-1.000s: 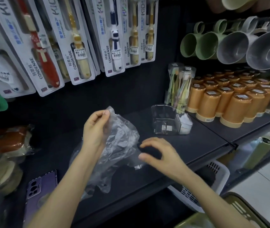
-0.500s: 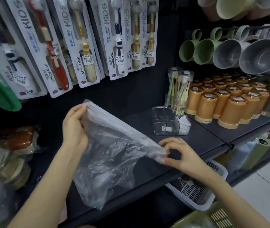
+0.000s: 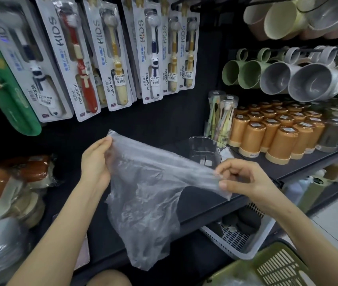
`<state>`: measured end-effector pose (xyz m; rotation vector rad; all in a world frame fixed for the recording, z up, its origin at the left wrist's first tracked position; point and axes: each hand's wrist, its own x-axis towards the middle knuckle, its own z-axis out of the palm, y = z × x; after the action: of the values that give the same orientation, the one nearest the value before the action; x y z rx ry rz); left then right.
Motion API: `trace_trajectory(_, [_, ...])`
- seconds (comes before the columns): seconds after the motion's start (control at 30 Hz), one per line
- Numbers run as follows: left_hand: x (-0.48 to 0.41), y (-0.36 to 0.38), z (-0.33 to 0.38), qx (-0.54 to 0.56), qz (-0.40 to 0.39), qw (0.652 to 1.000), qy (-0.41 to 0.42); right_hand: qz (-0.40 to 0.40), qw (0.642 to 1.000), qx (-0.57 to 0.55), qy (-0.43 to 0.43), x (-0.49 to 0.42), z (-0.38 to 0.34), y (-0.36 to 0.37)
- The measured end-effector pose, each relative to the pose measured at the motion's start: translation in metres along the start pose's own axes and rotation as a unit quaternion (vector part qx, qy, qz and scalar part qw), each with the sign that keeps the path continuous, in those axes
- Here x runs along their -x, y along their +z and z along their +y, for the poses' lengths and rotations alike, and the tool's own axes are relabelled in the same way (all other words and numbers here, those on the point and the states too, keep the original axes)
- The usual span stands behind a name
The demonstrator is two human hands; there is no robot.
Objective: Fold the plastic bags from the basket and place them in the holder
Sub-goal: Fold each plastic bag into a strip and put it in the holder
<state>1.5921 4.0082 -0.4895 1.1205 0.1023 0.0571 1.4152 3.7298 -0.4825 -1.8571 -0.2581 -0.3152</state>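
Note:
A thin clear plastic bag (image 3: 149,203) hangs stretched between both hands above the dark shelf. My left hand (image 3: 97,162) pinches its upper left corner. My right hand (image 3: 238,178) pinches the opposite top corner, so the top edge runs taut from left to right while the rest droops below the shelf edge. Behind the bag, on the shelf, stands a clear plastic holder (image 3: 204,150), partly hidden by the bag. A green slatted basket (image 3: 267,267) sits at the bottom right.
Carded kids' toothbrushes (image 3: 114,58) hang on the back wall. Orange lidded cups (image 3: 275,133) and a tube of toothbrushes (image 3: 220,118) stand right of the holder. Mugs (image 3: 287,77) hang above. A white basket (image 3: 238,238) sits under the shelf. Wrapped goods (image 3: 9,182) crowd the left.
The bag went from crumpled in my left hand to spread out. My right hand took hold of its far corner and pulled the top edge taut.

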Motion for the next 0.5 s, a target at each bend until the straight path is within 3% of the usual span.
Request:
trace_trajectory(0.3, [-0.003,-0.006,-0.013,-0.05,0.047,0.997,-0.019,0.15,0.966,0.151,0.149,-0.019,0.024,-0.014])
trace_trajectory(0.5, [-0.014,-0.007,-0.032,-0.166,0.036,0.984,0.058,0.209,0.951,0.045,0.224,-0.05,0.041,-0.019])
